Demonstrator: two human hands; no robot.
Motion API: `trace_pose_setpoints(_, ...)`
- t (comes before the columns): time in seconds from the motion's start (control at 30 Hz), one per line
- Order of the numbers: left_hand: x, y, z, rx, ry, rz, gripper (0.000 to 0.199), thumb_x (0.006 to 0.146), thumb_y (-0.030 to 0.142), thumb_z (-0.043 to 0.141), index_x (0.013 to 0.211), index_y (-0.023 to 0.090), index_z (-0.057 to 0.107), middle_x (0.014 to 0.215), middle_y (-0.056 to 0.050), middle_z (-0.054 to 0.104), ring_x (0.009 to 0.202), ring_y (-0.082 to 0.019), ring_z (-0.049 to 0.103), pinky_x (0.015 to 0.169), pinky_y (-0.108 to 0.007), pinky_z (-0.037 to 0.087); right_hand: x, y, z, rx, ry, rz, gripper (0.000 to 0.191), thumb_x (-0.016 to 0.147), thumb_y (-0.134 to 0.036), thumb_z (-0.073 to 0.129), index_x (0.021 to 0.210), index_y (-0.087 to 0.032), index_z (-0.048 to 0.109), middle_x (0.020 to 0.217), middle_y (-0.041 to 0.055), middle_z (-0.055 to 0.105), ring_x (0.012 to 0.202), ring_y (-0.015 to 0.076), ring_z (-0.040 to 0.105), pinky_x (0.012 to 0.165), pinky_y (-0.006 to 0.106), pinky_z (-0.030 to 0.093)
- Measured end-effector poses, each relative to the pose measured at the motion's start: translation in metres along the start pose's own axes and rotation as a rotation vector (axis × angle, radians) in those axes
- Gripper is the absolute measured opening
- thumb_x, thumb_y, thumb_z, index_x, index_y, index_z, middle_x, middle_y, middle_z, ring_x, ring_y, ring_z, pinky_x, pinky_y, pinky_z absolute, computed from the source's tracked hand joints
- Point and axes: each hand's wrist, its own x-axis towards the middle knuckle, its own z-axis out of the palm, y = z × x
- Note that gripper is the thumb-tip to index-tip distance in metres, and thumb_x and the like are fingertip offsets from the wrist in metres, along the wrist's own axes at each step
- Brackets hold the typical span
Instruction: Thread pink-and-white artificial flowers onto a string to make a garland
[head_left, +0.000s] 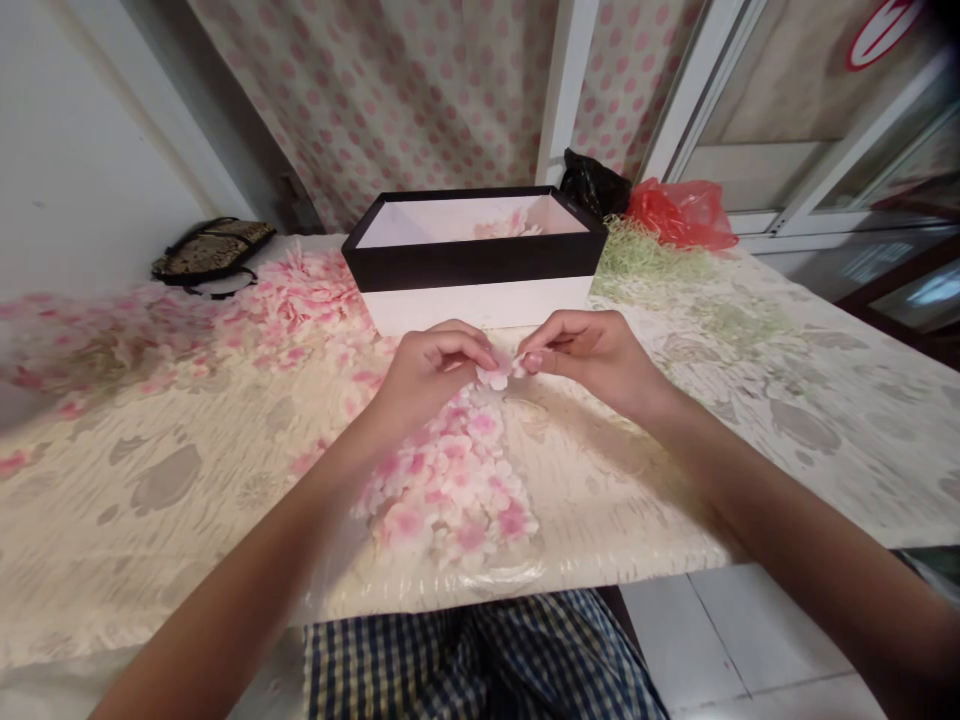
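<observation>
The left hand [429, 379] and right hand [581, 355] are together, fingertips pinching a pink-white artificial blossom [495, 375] from opposite sides, above a strip of loose petals [450, 480].

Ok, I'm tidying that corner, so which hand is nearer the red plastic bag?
Right hand: in front of the red plastic bag and left of it. Left hand: farther left, also in front.

The left hand [431, 380], right hand [592, 355] and both forearms [795, 510] are bare; over the lap lies loose navy-and-white checked cloth [480, 660], a small gingham weave.
</observation>
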Motion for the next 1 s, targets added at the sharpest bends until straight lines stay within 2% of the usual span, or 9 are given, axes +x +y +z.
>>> trace_pose_setpoints(0.13,-0.003,0.009,0.005,-0.011,-0.071,0.000,0.017,0.076,0.008,0.059,0.074,0.018,0.072,0.086,-0.003,0.065,0.082,-0.013,0.061,0.075,-0.024,0.046,-0.001,0.006,0.005,-0.137,-0.075,-0.162,0.007,0.069,-0.023,0.073,0.069,-0.019,0.067,0.094,0.0038,0.064,0.089,0.0164,0.062,0.079,0.031,0.050)
trace_pose_setpoints(0.23,-0.005,0.016,0.007,-0.029,-0.071,-0.037,0.014,0.080,0.012,0.058,0.077,0.017,0.071,0.086,-0.004,0.066,0.083,-0.013,0.062,0.075,-0.023,0.047,-0.003,0.009,0.008,-0.204,-0.055,-0.232,0.006,0.075,-0.015,0.065,0.072,-0.019,0.066,0.086,0.0030,0.066,0.084,0.0152,0.063,0.075,0.030,0.049)
trace_pose_setpoints(0.3,-0.006,0.018,0.008,-0.064,-0.026,-0.067,0.008,0.079,0.016,0.063,0.084,0.017,0.069,0.086,-0.003,0.066,0.080,-0.012,0.062,0.073,-0.022,0.048,-0.006,0.010,0.010,-0.247,-0.020,-0.268,0.008,0.077,-0.012,0.062,0.073,-0.019,0.064,0.081,0.0023,0.067,0.079,0.0146,0.064,0.071,0.028,0.049)
trace_pose_setpoints(0.43,-0.005,0.017,0.011,-0.137,0.060,-0.092,0.025,0.071,0.018,0.073,0.094,0.016,0.064,0.085,-0.002,0.064,0.076,-0.011,0.062,0.073,-0.021,0.050,-0.008,0.010,0.012,-0.407,0.001,-0.403,0.011,0.078,-0.009,0.059,0.076,-0.020,0.061,0.080,0.0010,0.068,0.077,0.0142,0.064,0.068,0.027,0.049)
trace_pose_setpoints(0.6,-0.006,0.018,0.012,-0.152,0.057,-0.080,0.030,0.070,0.019,0.074,0.097,0.015,0.062,0.082,-0.002,0.065,0.076,-0.011,0.064,0.075,-0.022,0.052,-0.007,0.010,0.012,-0.508,-0.019,-0.525,0.014,0.077,-0.006,0.057,0.078,-0.020,0.061,0.084,0.0029,0.066,0.079,0.0150,0.063,0.071,0.029,0.049)
trace_pose_setpoints(0.7,-0.006,0.020,0.012,-0.126,0.061,-0.100,0.030,0.070,0.020,0.074,0.097,0.015,0.062,0.080,-0.002,0.066,0.075,-0.012,0.065,0.076,-0.024,0.053,-0.008,0.008,0.012,-0.507,-0.001,-0.486,0.013,0.076,-0.008,0.059,0.075,-0.021,0.060,0.086,0.0028,0.065,0.082,0.0159,0.063,0.073,0.031,0.048)
trace_pose_setpoints(0.83,-0.008,0.023,0.013,-0.111,0.039,-0.135,0.031,0.070,0.021,0.074,0.098,0.016,0.061,0.081,-0.002,0.067,0.078,-0.014,0.066,0.077,-0.025,0.053,-0.010,0.008,0.014,-0.420,-0.010,-0.339,0.011,0.076,-0.012,0.059,0.073,-0.022,0.056,0.082,0.0006,0.064,0.080,0.0158,0.061,0.072,0.030,0.048)
trace_pose_setpoints(0.93,-0.008,0.024,0.013,-0.098,0.002,-0.128,0.029,0.073,0.023,0.071,0.099,0.017,0.060,0.083,-0.003,0.067,0.081,-0.015,0.066,0.077,-0.026,0.053,-0.009,0.012,0.014,-0.307,-0.003,-0.216,0.013,0.078,-0.015,0.058,0.087,-0.023,0.053,0.085,0.0003,0.061,0.080,0.0151,0.060,0.072,0.029,0.048)
trace_pose_setpoints(1.0,-0.008,0.023,0.012,-0.064,-0.025,-0.112,0.026,0.077,0.023,0.067,0.102,0.017,0.060,0.086,-0.004,0.067,0.082,-0.015,0.066,0.076,-0.026,0.052,-0.006,0.015,0.012,-0.343,0.011,-0.197,0.014,0.080,-0.014,0.055,0.092,-0.023,0.053,0.086,0.0006,0.061,0.079,0.0146,0.060,0.071,0.029,0.048)
